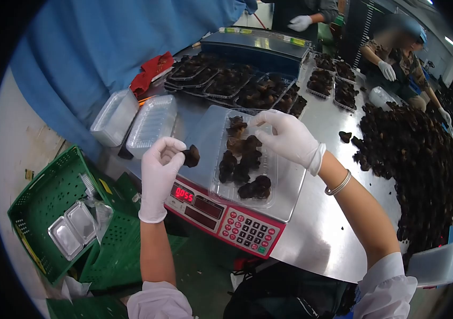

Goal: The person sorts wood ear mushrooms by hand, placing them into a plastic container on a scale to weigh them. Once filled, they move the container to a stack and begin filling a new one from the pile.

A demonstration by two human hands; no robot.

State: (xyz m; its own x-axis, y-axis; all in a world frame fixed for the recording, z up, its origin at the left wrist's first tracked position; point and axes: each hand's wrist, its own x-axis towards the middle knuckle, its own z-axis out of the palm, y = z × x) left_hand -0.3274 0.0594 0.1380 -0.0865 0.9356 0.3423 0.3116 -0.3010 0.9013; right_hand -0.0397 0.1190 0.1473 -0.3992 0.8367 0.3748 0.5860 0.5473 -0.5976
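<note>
My left hand (161,173), in a white glove, pinches a dark brown wood ear mushroom (191,156) between thumb and fingers, left of the clear plastic tray (267,175). In the tray lie several dark wood ear mushrooms (241,165), loosely spread. My right hand (289,139), also gloved, hovers over the tray's far right part, its thumb and forefinger apart close to the mushrooms. The tray rests on the plate of a red digital scale (226,220), whose lit display reads 0.055.
Stacked clear trays (152,123) stand left of the scale. Filled trays (229,82) line the back, beside a blue-sided machine (258,45). A large mushroom heap (412,170) covers the right of the metal table (319,234). Green crates (59,196) sit lower left. Gloved co-workers (399,64) stand beyond.
</note>
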